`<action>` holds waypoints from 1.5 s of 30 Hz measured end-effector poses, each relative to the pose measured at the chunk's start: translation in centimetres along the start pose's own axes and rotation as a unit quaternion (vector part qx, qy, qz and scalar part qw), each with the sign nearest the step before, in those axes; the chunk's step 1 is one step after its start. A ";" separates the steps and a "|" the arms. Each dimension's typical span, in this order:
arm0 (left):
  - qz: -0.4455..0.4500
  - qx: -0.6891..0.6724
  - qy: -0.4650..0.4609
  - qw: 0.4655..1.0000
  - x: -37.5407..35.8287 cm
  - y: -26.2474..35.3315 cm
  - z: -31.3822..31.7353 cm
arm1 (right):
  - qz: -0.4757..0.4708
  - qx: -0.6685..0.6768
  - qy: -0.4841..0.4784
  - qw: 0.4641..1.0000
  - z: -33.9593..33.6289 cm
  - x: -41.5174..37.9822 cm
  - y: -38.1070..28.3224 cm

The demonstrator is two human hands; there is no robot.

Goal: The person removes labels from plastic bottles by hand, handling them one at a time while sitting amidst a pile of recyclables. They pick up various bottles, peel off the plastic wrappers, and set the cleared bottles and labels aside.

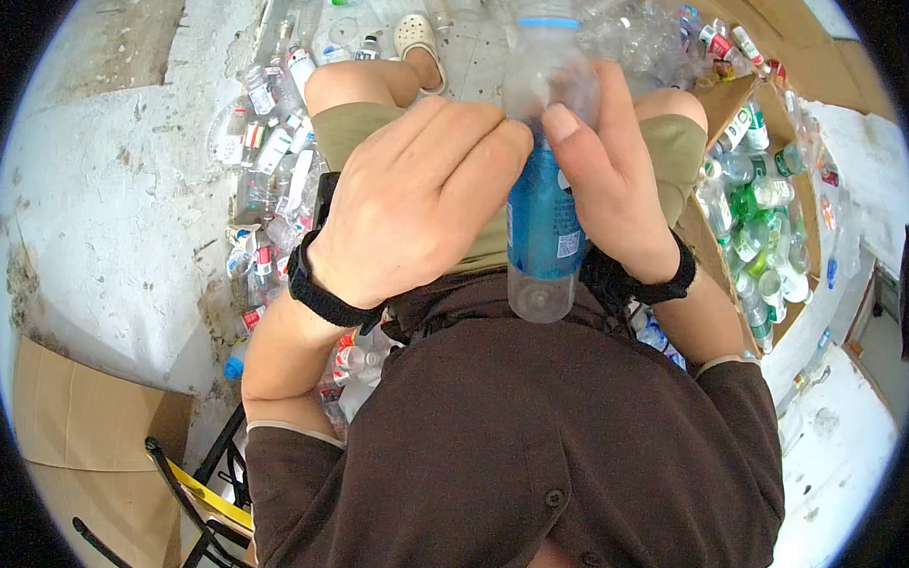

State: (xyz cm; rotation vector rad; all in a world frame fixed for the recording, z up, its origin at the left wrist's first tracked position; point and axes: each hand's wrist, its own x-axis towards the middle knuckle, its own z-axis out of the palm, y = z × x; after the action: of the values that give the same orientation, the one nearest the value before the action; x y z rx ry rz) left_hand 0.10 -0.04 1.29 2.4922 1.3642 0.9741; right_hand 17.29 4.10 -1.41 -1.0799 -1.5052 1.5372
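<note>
A clear plastic bottle (541, 299) with a blue label (545, 215) is upright in this view, in front of my lap. Its uncapped mouth, with a blue ring round the neck, points away from me. My right hand (618, 180) grips the bottle's upper part, thumb laid along the near side. On the other side, my left hand (427, 198) is closed, its knuckles up against the bottle at the label's top edge. The left fingertips are hidden behind the hand. Motion blurs the bottle's shoulder.
Piled plastic bottles (269, 157) lie along my left side. To the right, a cardboard box (731, 103) holds many green and clear bottles (762, 220). More clear bottles (623, 40) lie ahead. A cardboard sheet (90, 411) and a black metal frame (206, 516) are at lower left.
</note>
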 end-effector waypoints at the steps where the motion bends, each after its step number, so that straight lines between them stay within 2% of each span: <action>1: -0.001 -0.003 0.003 1.000 0.0 -0.1 0.1 | -0.006 -0.011 0.000 1.000 0.0 0.0 0.0; 5: -0.024 -0.034 0.022 0.999 0.0 -0.2 0.6 | -0.028 -0.037 -0.004 0.999 -0.2 0.2 0.4; 8: -0.058 -0.072 0.006 0.996 0.0 -0.2 0.4 | 0.004 -0.021 -0.009 1.000 0.0 0.2 -0.3; 12: -0.073 -0.095 0.005 0.993 0.1 -0.3 0.3 | -0.007 -0.010 -0.010 1.000 -0.1 0.3 0.4; 14: -0.069 -0.136 -0.035 0.988 0.0 -0.5 0.1 | 0.024 0.004 -0.038 0.999 -0.3 0.2 0.3; 17: -0.066 -0.147 -0.053 0.985 0.0 -0.8 0.3 | 0.018 0.008 -0.036 0.999 -0.1 0.3 0.7; 24: -0.003 -0.097 -0.052 0.994 -0.1 -1.2 0.7 | 0.026 -0.003 -0.038 0.999 -0.1 0.1 1.2; 30: 0.023 -0.104 -0.139 0.984 -1.0 -1.3 1.1 | 0.055 0.039 -0.011 0.998 -0.9 0.7 1.4; 32: -0.026 -0.148 -0.082 0.985 -1.8 -1.6 1.7 | 0.098 0.078 -0.044 0.991 -1.0 0.4 -0.8; 33: -0.022 -0.147 -0.082 0.985 -1.6 -1.5 1.5 | 0.095 0.078 -0.041 0.992 -0.9 0.4 -0.9; 36: -0.100 -0.152 0.030 0.983 -1.3 -0.5 0.8 | 0.062 0.076 -0.032 0.995 -0.4 0.2 -0.7; 39: -0.112 -0.149 0.052 0.981 -1.0 -0.1 0.9 | 0.050 0.105 -0.019 0.993 0.0 0.2 -0.6; 45: -0.089 -0.096 0.058 0.990 -0.7 0.3 0.7 | 0.035 0.035 -0.035 0.998 -0.5 0.3 -0.5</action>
State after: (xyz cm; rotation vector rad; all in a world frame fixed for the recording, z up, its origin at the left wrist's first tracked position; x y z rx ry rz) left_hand 0.51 -0.62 0.51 2.1637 1.4226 1.1660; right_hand 17.57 4.63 -0.96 -1.0597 -1.4625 1.6782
